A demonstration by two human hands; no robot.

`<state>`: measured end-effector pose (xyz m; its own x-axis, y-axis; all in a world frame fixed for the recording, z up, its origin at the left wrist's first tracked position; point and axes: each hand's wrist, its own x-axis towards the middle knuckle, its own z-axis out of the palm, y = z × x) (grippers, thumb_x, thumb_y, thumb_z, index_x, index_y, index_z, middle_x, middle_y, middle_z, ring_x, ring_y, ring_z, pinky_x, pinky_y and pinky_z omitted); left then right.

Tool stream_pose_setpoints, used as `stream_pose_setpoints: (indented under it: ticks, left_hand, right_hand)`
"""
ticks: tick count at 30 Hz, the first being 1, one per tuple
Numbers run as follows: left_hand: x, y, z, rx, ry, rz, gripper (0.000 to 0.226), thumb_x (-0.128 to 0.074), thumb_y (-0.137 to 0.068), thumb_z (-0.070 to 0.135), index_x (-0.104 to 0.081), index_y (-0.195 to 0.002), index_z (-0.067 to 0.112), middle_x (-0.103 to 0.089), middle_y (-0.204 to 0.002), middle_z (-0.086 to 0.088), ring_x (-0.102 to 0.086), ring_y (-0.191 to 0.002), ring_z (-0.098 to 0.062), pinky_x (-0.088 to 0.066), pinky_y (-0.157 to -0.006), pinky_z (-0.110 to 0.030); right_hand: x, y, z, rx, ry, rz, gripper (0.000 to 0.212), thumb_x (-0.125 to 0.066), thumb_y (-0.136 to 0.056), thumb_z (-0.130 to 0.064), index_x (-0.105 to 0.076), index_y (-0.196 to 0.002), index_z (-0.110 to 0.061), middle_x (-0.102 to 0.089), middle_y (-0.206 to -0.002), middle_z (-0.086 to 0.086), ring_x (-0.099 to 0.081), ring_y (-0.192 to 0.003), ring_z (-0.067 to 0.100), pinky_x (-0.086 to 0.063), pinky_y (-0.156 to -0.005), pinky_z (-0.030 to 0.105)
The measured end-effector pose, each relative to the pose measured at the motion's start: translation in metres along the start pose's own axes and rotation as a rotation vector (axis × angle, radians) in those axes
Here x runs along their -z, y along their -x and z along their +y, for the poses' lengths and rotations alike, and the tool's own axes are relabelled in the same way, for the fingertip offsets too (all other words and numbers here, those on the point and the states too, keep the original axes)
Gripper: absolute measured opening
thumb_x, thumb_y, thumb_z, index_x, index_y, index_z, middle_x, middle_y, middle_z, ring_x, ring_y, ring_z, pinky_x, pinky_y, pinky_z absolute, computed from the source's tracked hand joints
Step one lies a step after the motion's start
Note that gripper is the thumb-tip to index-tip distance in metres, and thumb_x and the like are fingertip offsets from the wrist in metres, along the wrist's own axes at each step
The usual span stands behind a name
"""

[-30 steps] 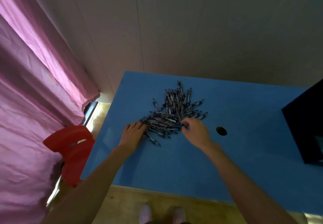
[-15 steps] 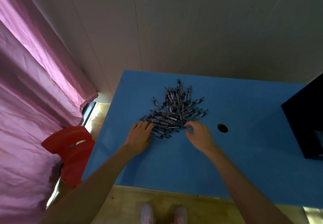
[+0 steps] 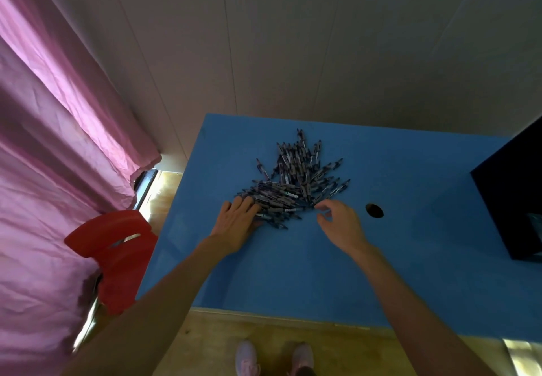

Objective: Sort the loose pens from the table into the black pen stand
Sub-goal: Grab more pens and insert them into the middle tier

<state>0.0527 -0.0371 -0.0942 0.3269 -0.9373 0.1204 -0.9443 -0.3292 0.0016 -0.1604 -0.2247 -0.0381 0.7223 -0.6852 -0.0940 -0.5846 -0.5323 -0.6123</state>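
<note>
A heap of several dark loose pens (image 3: 293,182) lies on the blue table (image 3: 410,273), towards its far left. My left hand (image 3: 239,223) lies flat against the heap's near-left edge, fingers straight and touching the pens. My right hand (image 3: 337,223) hovers just right of the heap's near edge, fingers loosely curled and holding nothing. A black box-like object (image 3: 516,196) stands at the table's right edge, cut off by the frame; I cannot tell whether it is the pen stand.
A round cable hole (image 3: 374,210) sits in the tabletop just right of my right hand. A red chair (image 3: 114,252) stands left of the table beside a pink curtain (image 3: 52,140). My feet show below the table's near edge.
My left hand slid right along the table, pushing the stray near-left pens into the heap. My right hand drew back slightly from the heap and loosened its fingers.
</note>
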Motion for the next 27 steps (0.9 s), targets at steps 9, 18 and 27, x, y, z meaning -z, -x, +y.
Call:
stream_pose_setpoints:
  ticks: [9, 18, 27]
  left_hand:
    - [0.005, 0.016, -0.008, 0.032, 0.109, -0.194, 0.031, -0.069, -0.090, 0.019, -0.045, -0.108, 0.015, -0.058, -0.103, -0.007, -0.048, -0.087, -0.027, -0.044, -0.077, -0.036]
    - [0.021, 0.006, -0.013, 0.092, 0.188, -0.186, 0.019, -0.047, -0.102, 0.032, -0.050, -0.111, 0.016, -0.064, -0.078, -0.006, -0.057, -0.066, -0.026, -0.043, -0.057, -0.033]
    - [-0.001, -0.004, -0.024, -0.002, 0.020, -0.141, 0.046, -0.052, -0.100, 0.016, -0.043, -0.145, 0.021, -0.069, -0.098, -0.005, -0.061, -0.096, -0.029, -0.040, -0.078, -0.035]
  right_hand:
    - [-0.009, 0.001, -0.003, -0.011, -0.057, -0.004, 0.020, -0.062, -0.097, -0.017, -0.067, -0.116, -0.019, -0.066, -0.118, -0.002, -0.059, -0.098, 0.009, -0.046, -0.086, 0.023]
    - [-0.013, 0.001, 0.000, -0.017, -0.045, 0.000, 0.021, -0.060, -0.097, -0.016, -0.067, -0.117, -0.018, -0.065, -0.118, -0.003, -0.061, -0.099, 0.012, -0.049, -0.088, 0.026]
    - [-0.009, 0.006, 0.010, -0.037, -0.051, 0.017, 0.020, -0.061, -0.097, -0.014, -0.068, -0.116, -0.016, -0.066, -0.117, -0.002, -0.060, -0.097, 0.010, -0.048, -0.088, 0.025]
